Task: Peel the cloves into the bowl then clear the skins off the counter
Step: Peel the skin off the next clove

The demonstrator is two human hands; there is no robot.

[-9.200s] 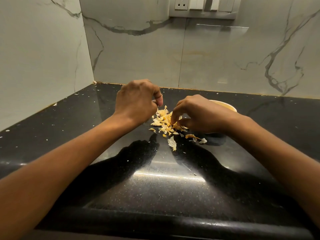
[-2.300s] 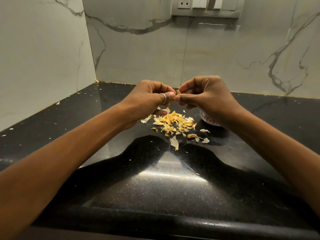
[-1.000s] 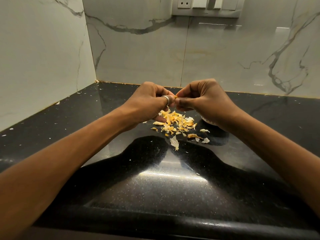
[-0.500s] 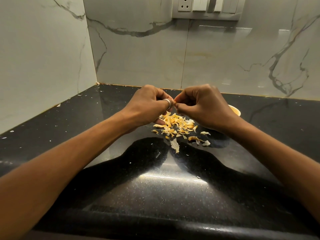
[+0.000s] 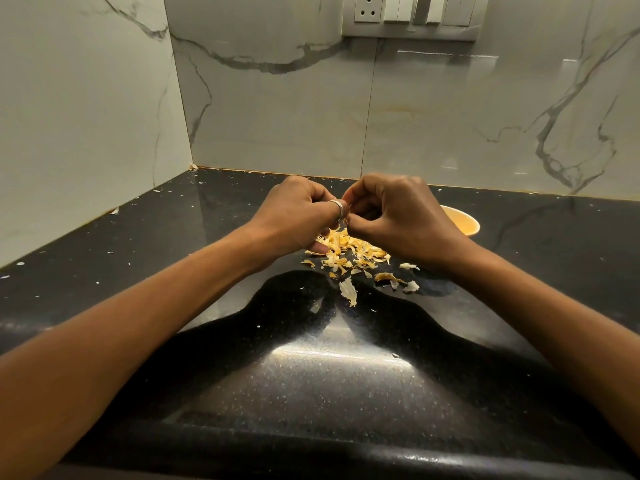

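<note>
Both hands are held just above the black worktop (image 5: 311, 393), near its back corner, with the fingertips brought together. The left hand (image 5: 298, 216) is curled, and a ring (image 5: 338, 208) is worn on one finger; the right hand (image 5: 398, 216) is curled likewise. The grip of each is closed down to a pinch. A small pale piece, apparently a clove (image 5: 346, 208), is nipped between the two sets of fingertips, but it is too covered for more to be told.

Beneath the hands a heap of yellow and whitish skins (image 5: 346, 252) is spread on the worktop, with a few loose flakes lying at its near and right edges. The bowl (image 5: 465, 223) is set behind the right hand and largely hidden by it, so only part of its pale yellow rim and wall is seen. Its contents cannot be made out.

Small white specks are scattered over the worktop. Veined wall tiles (image 5: 277, 116) are seen behind and to the left, and a switch plate (image 5: 412, 15) is fixed at the top.
</note>
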